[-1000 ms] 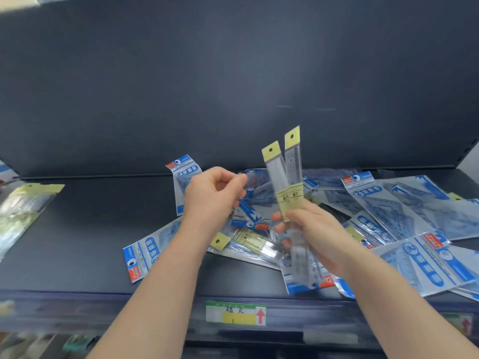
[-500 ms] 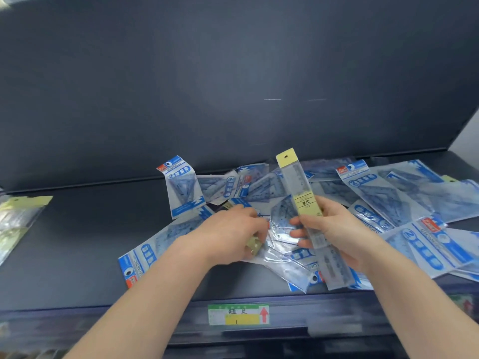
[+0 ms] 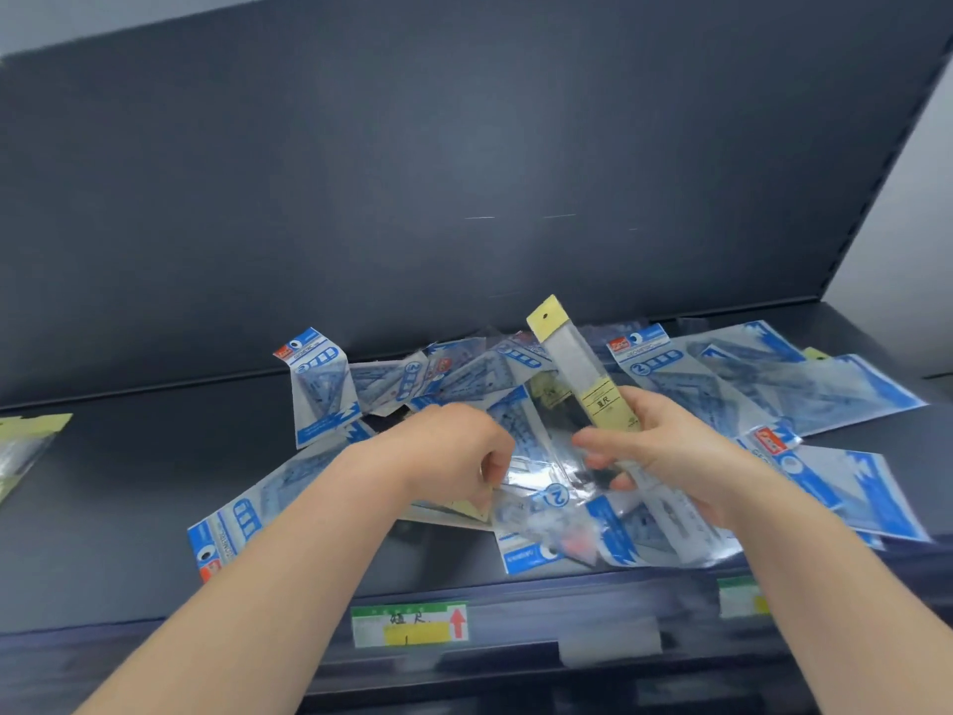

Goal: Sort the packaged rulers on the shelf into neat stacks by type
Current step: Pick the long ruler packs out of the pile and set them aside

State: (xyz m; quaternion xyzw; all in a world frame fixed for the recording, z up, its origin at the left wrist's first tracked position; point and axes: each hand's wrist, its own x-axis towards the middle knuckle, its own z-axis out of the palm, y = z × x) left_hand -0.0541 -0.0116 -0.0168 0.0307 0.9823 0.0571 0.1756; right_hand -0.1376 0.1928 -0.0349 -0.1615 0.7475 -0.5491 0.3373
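A jumble of blue-and-white packaged triangle rulers (image 3: 722, 389) covers the middle and right of the dark shelf (image 3: 129, 472). My right hand (image 3: 665, 451) grips yellow-tagged straight ruler packs (image 3: 582, 374), held upright and tilted left above the pile. My left hand (image 3: 454, 456) is curled down into the pile and pinches a clear pack with a yellow tag (image 3: 464, 508) lying under the blue ones. One blue pack (image 3: 317, 384) stands bent against the back wall.
Another yellow-tagged pack (image 3: 26, 446) lies at the far left of the shelf. A blue pack (image 3: 242, 523) juts toward the front edge. A green, yellow and red price label (image 3: 410, 624) sits on the shelf's front rail. The dark back panel rises behind.
My left hand has dropped from beside the held rulers down into the pile and closed on a yellow-tagged pack. The two fanned rulers in my right hand now look aligned as one.
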